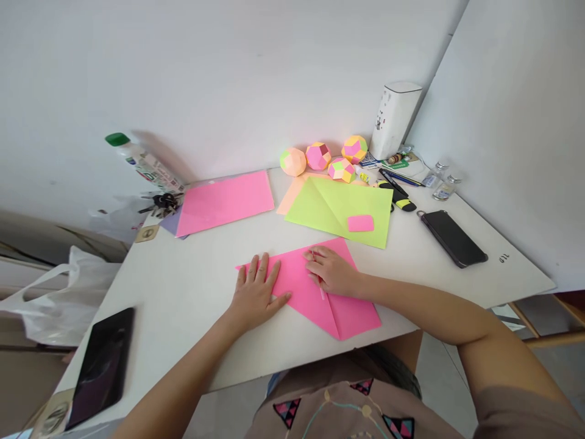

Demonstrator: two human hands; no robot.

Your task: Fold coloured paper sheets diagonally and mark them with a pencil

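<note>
In the head view, the left hand (256, 294) lies flat with fingers spread on the folded bright-pink paper sheet (293, 285), which rests on the white tabletop (183, 280) near its front edge. The right hand (333, 272) pinches a thin stick-like tool (314, 258), its kind unclear, over that sheet; just beyond lies a creased lime-green paper sheet (320, 201) bearing a small pink rectangle (361, 223).

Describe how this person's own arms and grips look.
The left grip and right grip are gloveless, with no watch or bracelet visible. Both forearms are uncovered. A short, plain grey-brown sleeve shows on the right upper arm; any left sleeve is out of view.
</note>
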